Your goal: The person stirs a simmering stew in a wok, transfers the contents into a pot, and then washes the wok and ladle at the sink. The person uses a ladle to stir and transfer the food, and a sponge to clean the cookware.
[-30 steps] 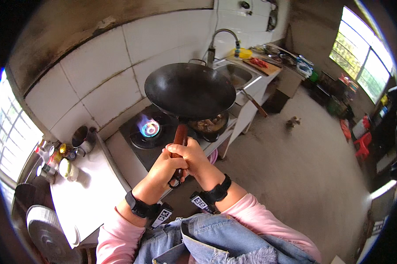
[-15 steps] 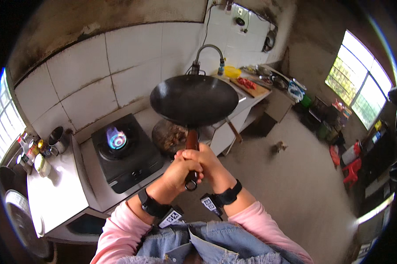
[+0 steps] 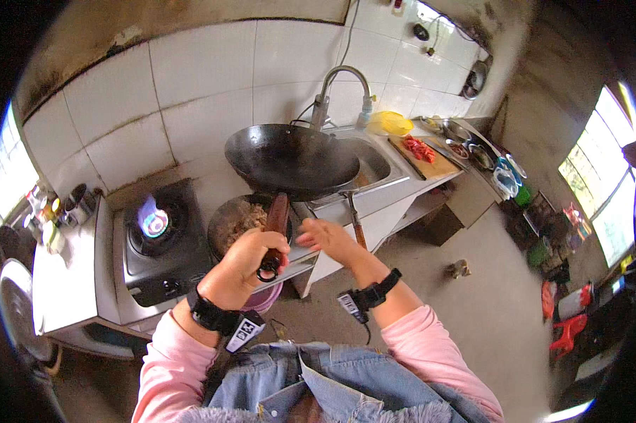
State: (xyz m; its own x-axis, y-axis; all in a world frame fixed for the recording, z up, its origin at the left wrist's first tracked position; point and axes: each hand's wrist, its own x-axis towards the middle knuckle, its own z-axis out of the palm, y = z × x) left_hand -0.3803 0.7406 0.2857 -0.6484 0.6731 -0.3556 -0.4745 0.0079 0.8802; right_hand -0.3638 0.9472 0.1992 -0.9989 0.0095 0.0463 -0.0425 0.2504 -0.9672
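White-tiled kitchen, counter (image 3: 71,296) below. Left grip (image 3: 251,257) wrapped tight round the wooden handle (image 3: 275,222); black wok (image 3: 293,161) held out beyond it, heavy, rigid, likely hot. Right grip (image 3: 328,240) spread, just beside.

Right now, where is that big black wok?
The wok is in mid-frame of the head view, held by its wooden handle in the left hand, just left of the sink.

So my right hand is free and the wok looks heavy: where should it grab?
On the wooden handle, just ahead of the left hand, coming from the right. The handle runs straight back from the wok, and that stretch is bare.
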